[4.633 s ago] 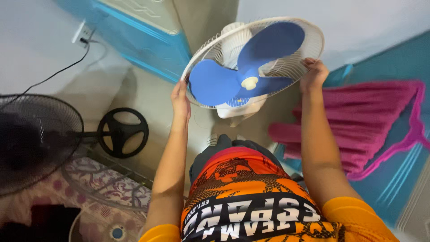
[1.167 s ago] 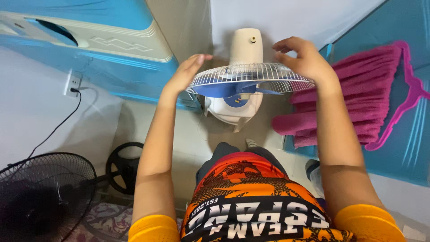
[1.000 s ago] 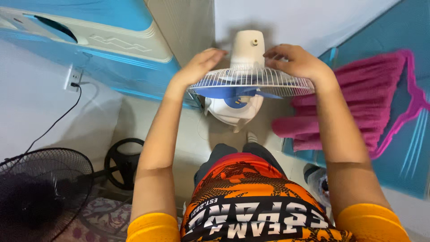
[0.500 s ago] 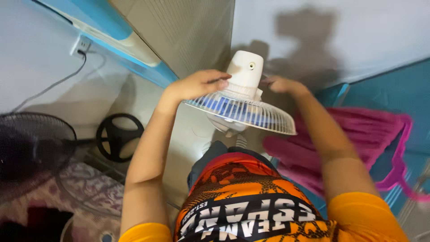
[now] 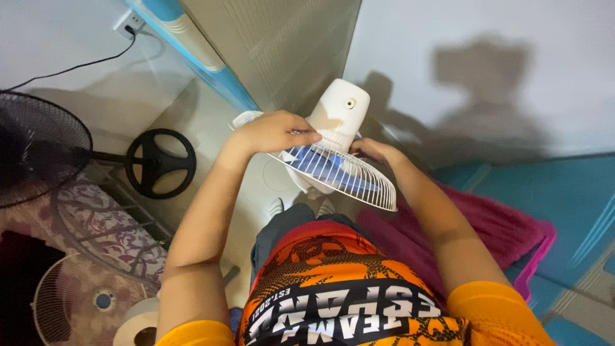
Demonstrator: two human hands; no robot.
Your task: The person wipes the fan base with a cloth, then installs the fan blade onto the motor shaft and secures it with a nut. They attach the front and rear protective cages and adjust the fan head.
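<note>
**Head view: both hands working at the back of a small white fan**

Head camera is looking down past an orange printed shirt at a small white fan held up in front of the chest, above the floor. The wire guard is tilting down toward the person, with blue blades showing through it, so the rear guard and blades are sitting in place. No front guard is showing on the fan. The cream motor housing is pointing up toward the wall.

The left hand is lying over the top rim of the guard, fingers curled down onto the wires beside the housing. The right hand is reaching behind the guard near the housing; its fingers are mostly hidden, so whether its grip is closing on anything cannot be told. Judging from this, work at the rear of the fan is under way and not finished.

Around the person: a black fan is standing at the left with its round base on the floor, a pale loose guard is lying at the lower left, and a pink cloth is spreading out at the right. A cabinet and the wall are standing close behind the fan, leaving little room there.
</note>
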